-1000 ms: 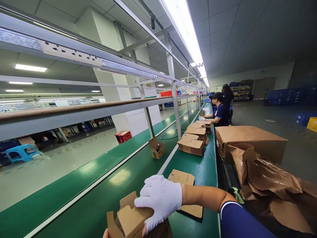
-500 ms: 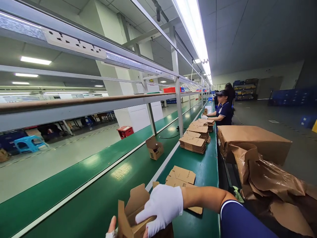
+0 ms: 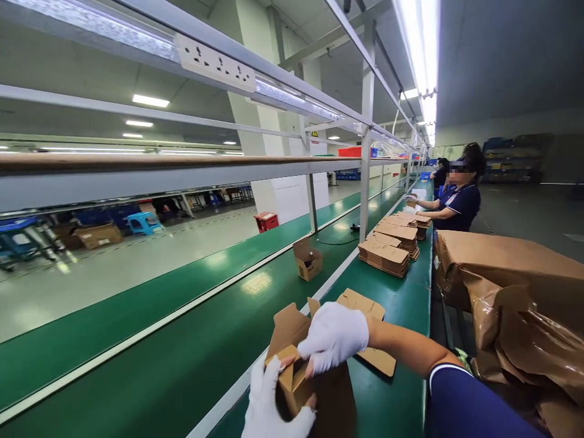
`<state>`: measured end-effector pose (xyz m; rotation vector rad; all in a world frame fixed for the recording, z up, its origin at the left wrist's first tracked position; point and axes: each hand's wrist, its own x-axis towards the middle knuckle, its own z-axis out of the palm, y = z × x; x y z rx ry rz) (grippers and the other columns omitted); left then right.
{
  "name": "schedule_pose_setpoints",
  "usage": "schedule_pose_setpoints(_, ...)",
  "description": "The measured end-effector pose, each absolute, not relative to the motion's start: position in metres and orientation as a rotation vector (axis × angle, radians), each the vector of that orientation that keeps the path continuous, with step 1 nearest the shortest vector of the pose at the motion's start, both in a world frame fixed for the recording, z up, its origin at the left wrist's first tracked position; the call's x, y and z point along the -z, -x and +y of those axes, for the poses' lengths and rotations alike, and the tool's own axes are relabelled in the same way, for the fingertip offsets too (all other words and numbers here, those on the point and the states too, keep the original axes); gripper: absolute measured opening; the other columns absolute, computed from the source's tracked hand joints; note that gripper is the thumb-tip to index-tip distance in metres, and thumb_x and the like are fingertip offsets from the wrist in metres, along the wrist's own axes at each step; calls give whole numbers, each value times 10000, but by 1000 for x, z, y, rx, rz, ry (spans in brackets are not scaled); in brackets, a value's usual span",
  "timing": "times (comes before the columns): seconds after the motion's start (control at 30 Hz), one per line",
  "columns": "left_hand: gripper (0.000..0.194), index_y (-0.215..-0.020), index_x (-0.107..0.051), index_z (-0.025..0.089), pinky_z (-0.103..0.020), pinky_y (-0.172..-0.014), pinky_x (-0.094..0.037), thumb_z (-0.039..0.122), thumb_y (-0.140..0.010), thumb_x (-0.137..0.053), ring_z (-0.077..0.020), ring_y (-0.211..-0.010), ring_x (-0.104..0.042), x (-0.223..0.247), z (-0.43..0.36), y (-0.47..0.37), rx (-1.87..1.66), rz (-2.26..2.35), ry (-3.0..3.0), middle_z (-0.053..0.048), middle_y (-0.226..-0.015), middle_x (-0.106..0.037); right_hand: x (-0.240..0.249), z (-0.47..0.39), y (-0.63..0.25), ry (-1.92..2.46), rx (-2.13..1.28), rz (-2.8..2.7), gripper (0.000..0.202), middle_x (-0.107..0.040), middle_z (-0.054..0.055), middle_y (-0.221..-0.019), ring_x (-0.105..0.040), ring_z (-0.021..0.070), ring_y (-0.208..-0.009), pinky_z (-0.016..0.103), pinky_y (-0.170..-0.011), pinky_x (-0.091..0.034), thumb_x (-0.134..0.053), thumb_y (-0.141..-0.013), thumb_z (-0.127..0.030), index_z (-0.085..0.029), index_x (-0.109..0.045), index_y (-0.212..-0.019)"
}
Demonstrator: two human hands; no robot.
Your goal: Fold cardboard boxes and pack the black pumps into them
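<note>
A partly folded brown cardboard box with raised flaps is at the bottom centre of the head view. My left hand, in a white glove with bare fingertips, grips its near left side, thumb and fingers around it. My right hand, gloved the same way, has its fingers closed on the box's right side, by the inner flaps. Flat cardboard pieces lie on the green bench just beyond my right hand and partly under my forearm.
A small open box stands on the green conveyor. Stacks of flat cartons lie farther along the bench. A large carton and crumpled brown wrapping are at right. Co-workers stand beyond; a metal frame rises over the line.
The view has swung left, so the surroundings sit farther right. My left hand has come up into view around the box, and the box's near flaps are folded further inward.
</note>
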<state>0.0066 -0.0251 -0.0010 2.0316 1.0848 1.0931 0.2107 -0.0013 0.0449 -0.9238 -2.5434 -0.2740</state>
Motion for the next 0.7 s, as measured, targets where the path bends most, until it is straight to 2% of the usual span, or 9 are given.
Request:
schedule_pose_setpoints(0.1,357,-996,-521,216,-574,-941,-442,438,-719,-560,-328,-1118,-500,-10,-30,-3,-1087,1152,-1957,-99,-1285,-405,-58,1,-223,961,55,-2043,571,-671,75,-830,-625,196,-806,329,-799,-463,-237,-1010,-563,-196,-667,-936)
schedule_pose_setpoints(0.2,359,-984,-508,223,-576,-944,-439,434,-711,-606,-335,-1158,-471,-17,-31,0,-1012,1172,-1917,-91,-1351,-352,-59,12,-235,1069,-464,-1643,546,-642,114,-1077,-588,237,-1034,398,-983,-424,-390,-961,-611,-147,-624,-1129)
schedule_pose_setpoints(0.3,351,-1000,-491,221,-543,-960,-437,368,-710,-622,-324,-1198,-443,-20,-35,-1,-1042,1061,-1958,-99,-1384,-313,-44,22,-239,1041,-1200,-1572,604,-606,113,-1155,-562,260,-1083,420,-990,-429,-548,-861,-663,-143,-610,-1163)
schedule_pose_setpoints(0.37,332,-987,-474,211,-512,-939,-452,343,-717,-614,-310,-1183,-453,-21,-38,-3,-1119,977,-1986,-116,-1397,-290,-33,25,-236,993,-1494,-1489,623,-607,118,-1139,-578,261,-1040,411,-950,-457,-595,-822,-674,-134,-622,-1132)
schedule_pose_setpoints(0.43,309,-968,-458,207,-497,-927,-454,341,-730,-603,-304,-1182,-452,-22,-40,-5,-1158,921,-2003,-123,-1425,-254,-26,25,-230,960,-1618,-1443,630,-624,120,-1085,-599,257,-981,392,-899,-484,-692,-754,-635,-118,-625,-1108)
schedule_pose_setpoints(0.53,279,-937,-441,211,-488,-946,-427,325,-734,-594,-302,-1222,-411,-24,-41,-5,-1169,902,-1999,-102,-1432,-252,-23,25,-222,953,-1819,-1433,587,-650,105,-991,-626,256,-905,375,-843,-507,-826,-633,-442,-102,-631,-1070)
schedule_pose_setpoints(0.6,288,-917,-428,211,-476,-966,-403,300,-713,-611,-298,-1227,-396,-24,-41,-4,-1189,894,-1998,-90,-1410,-283,-26,27,-221,936,-1897,-1432,527,-660,98,-960,-634,256,-895,377,-856,-500,-823,-622,-357,-95,-639,-1041)
schedule_pose_setpoints(0.7,318,-924,-414,212,-447,-978,-383,274,-703,-633,-279,-1191,-416,-21,-38,-2,-1256,795,-1981,-83,-1336,-369,-34,33,-228,763,-1875,-1522,570,-646,109,-1060,-599,263,-1019,369,-933,-452,-816,-640,-375,-101,-630,-1104)
